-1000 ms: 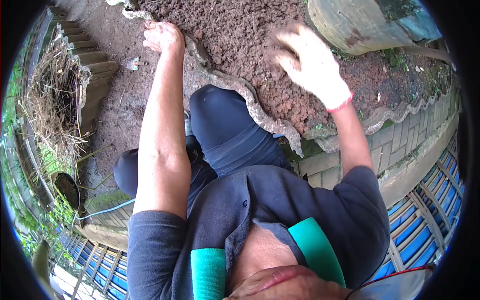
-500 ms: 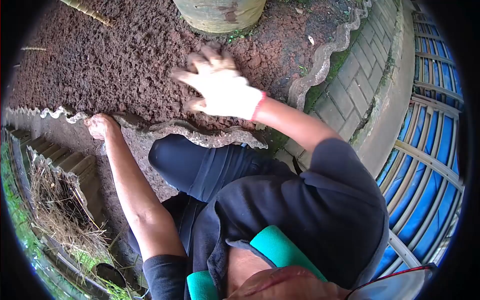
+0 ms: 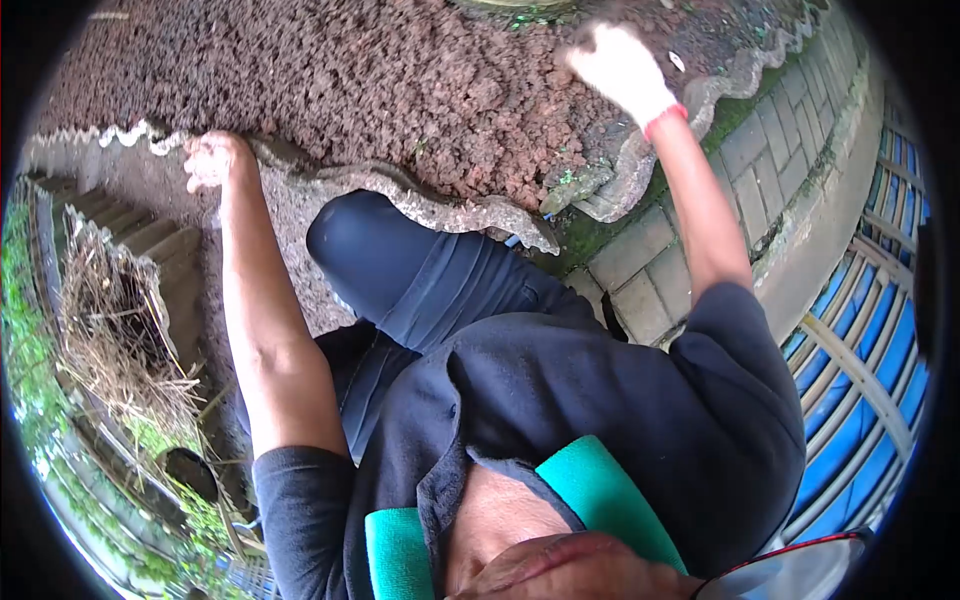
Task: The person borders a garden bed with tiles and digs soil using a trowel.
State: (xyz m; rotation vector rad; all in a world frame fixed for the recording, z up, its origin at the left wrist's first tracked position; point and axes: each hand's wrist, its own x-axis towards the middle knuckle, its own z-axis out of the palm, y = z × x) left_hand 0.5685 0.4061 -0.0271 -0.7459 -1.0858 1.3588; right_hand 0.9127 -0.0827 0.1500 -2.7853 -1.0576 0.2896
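Note:
My left hand [image 3: 212, 160] is bare and rests at the wavy edging [image 3: 370, 180] of the soil bed, its fingers curled over or beside the rim. Whether anything is between those fingers is hidden. Above the soil [image 3: 420, 90], at the upper right, my right hand [image 3: 618, 72] wears a white glove with a red cuff. The glove's fingertips are dirty and smeared by motion, so what they hold, if anything, cannot be made out. A small pale leaf [image 3: 677, 62] lies just right of the glove.
The base of a round pot or post [image 3: 515, 5] shows at the top edge. Paving bricks [image 3: 735, 180] run along the right, beside a blue slatted structure [image 3: 860, 370]. Dry straw [image 3: 125, 340] sits at the left. My bent knee [image 3: 365, 240] is against the edging.
My gloved right hand has moved up and right, off the middle soil, and its spread fingers have drawn in. My left hand stays at the edging. The view has shifted.

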